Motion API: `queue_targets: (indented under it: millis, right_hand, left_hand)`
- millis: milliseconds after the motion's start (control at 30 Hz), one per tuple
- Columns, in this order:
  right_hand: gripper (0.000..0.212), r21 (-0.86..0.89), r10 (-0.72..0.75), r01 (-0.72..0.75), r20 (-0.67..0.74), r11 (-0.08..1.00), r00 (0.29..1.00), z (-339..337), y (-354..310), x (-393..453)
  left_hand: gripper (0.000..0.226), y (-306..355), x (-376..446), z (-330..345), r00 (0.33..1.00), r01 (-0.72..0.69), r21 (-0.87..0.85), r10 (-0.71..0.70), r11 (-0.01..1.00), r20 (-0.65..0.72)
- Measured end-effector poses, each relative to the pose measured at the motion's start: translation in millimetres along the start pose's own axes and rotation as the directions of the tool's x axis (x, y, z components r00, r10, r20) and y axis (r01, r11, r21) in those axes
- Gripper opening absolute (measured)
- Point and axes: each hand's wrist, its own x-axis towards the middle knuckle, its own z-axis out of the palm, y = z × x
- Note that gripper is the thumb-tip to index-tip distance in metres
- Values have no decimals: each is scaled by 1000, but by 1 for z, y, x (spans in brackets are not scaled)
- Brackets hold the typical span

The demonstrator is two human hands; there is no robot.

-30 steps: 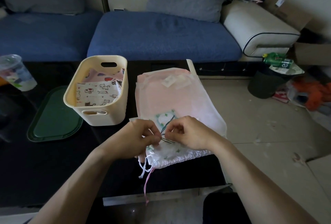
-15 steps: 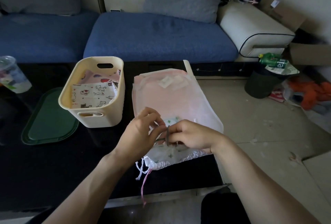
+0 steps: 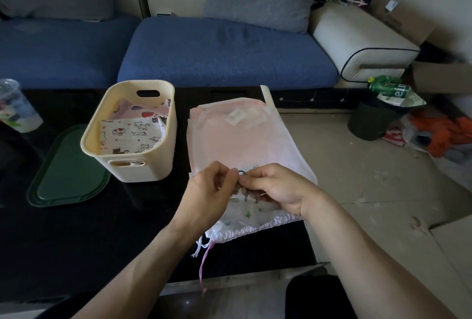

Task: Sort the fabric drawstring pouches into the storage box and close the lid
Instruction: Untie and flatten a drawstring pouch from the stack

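Note:
A cream storage box stands on the black table, holding folded pouches with cat prints. Its dark green lid lies flat to the left of it. Right of the box lies a stack of pink and white drawstring pouches. On the stack's near end sits a small white pouch with green print. My left hand and my right hand meet above it, both pinching its dark drawstring. White and pink cords hang off the table's near edge.
A clear plastic cup stands at the table's far left. A blue sofa runs behind the table. On the tiled floor to the right are a dark bin with a green bottle, clutter and a cardboard box.
Both hands have drawn the dark drawstring into a tighter bunch between their fingertips. The small printed pouch is now more covered by my hands. The box and lid have not moved.

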Motion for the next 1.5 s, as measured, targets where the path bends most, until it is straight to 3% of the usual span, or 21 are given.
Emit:
queue_targets:
  millis: [100,300,467,533,633,700,767,833,933,1033,1167,1367,1500]
  right_hand:
    - [18,-17,-11,11,-14,1000,1000,-2,-3,-3]
    - [24,-60,-30,29,-13,998,999,-2,-4,-8]
    - [36,-320,-139,108,-75,941,987,1,-4,-9]
    - [41,-434,-221,155,-104,887,970,1,-3,-7]
    - [47,-530,-291,192,-108,826,951,2,1,-5]
    - [44,-544,-340,240,-89,804,936,4,2,-5]
    - [36,-503,-376,290,-76,814,923,7,-1,-6]
    - [33,-480,-405,324,-73,815,911,11,-3,-6]
    - [32,-471,-444,358,-82,806,892,15,-2,-4]
    - [31,-449,-481,392,-99,803,871,16,-2,-5]
    - [26,-381,-432,365,-106,850,896,7,-6,-9]
    - [30,-288,-330,289,-104,913,938,-3,-6,-7]
    - [36,-305,-315,267,-118,914,942,4,-4,-3]
  left_hand:
    - [13,4,-1,-3,986,80,-98,-65,992,154]
    - [12,3,4,-9,962,122,-125,-86,985,260]
    - [10,4,7,-10,965,-9,49,-4,999,264]
    - [15,5,10,-11,959,18,93,-43,996,282]
    - [26,5,13,-13,903,210,83,-226,974,365]
    - [32,9,13,-14,807,431,-124,-321,894,496]
    - [25,14,11,-16,710,592,-276,-329,757,622]
    - [19,16,8,-15,681,608,-308,-281,732,677]
    - [48,13,5,-11,743,555,-352,-257,754,618]
    - [56,10,3,-8,804,503,-379,-259,776,536]
    - [41,14,3,-4,883,349,-292,-208,890,421]
    - [5,20,4,-7,925,289,-278,-192,916,328]
    - [7,16,4,-5,993,64,7,-65,998,96]
